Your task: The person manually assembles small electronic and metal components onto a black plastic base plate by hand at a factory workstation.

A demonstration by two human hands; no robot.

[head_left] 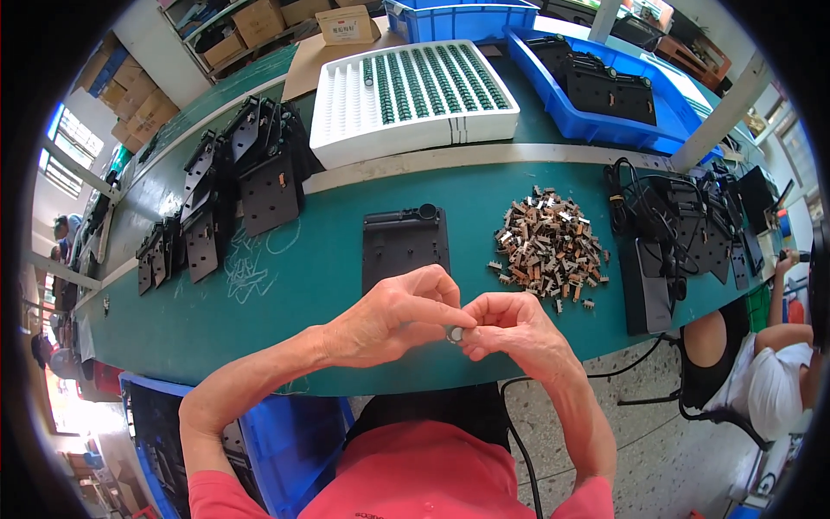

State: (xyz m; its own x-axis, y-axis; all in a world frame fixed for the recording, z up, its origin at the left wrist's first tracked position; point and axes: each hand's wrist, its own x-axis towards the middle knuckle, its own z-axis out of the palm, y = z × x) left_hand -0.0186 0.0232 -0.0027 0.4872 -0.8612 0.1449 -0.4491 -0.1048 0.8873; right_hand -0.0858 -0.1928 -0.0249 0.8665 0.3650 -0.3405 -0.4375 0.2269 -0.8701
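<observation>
as left hand (380, 320) meets right (516, 332), part (455, 334) between

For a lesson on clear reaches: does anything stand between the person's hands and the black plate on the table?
Nothing visible does. The left hand, holding a small round piece with the right hand, partly covers the black plate in view; the component pile lies to its right.
</observation>
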